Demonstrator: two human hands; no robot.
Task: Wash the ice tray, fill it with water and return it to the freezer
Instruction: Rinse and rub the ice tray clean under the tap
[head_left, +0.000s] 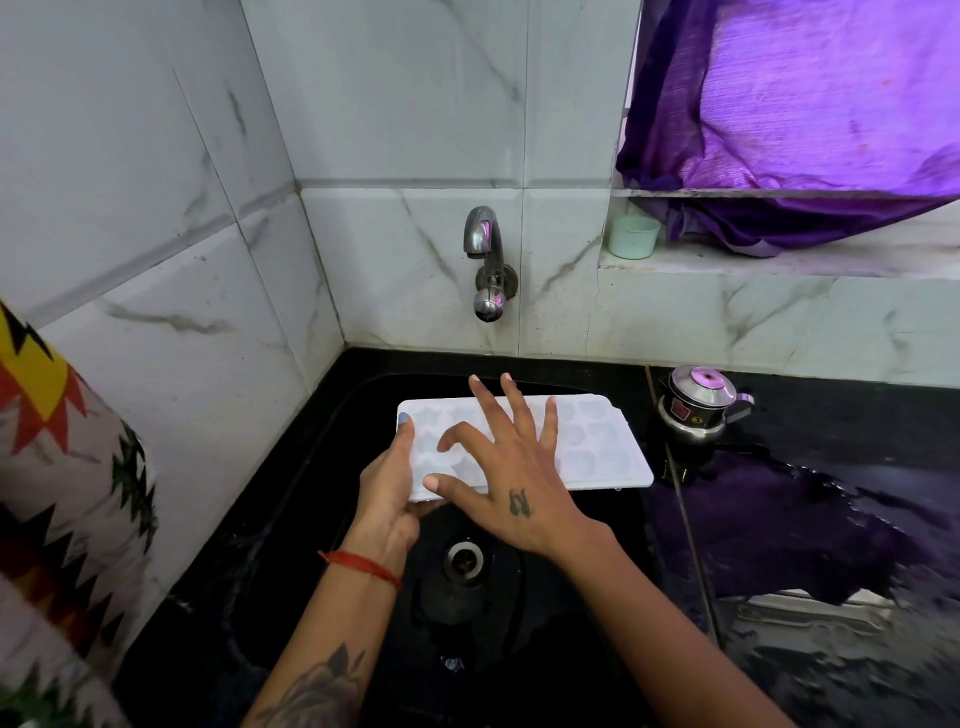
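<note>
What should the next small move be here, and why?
Probably reach the right hand up to the tap and turn it on. No water is running, the left hand already holds the tray by its end over the sink, and the right hand is spread open over the tray, gripping nothing.

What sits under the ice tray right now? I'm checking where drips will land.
Under the ice tray lies the black sink, its drain just nearer. The basin directly beneath is hidden by tray and hands.

Purple cloth (810, 119) over sill, mint cup (632, 237) on ledge, small steel pot (696, 408) on black counter (841, 415)
</note>
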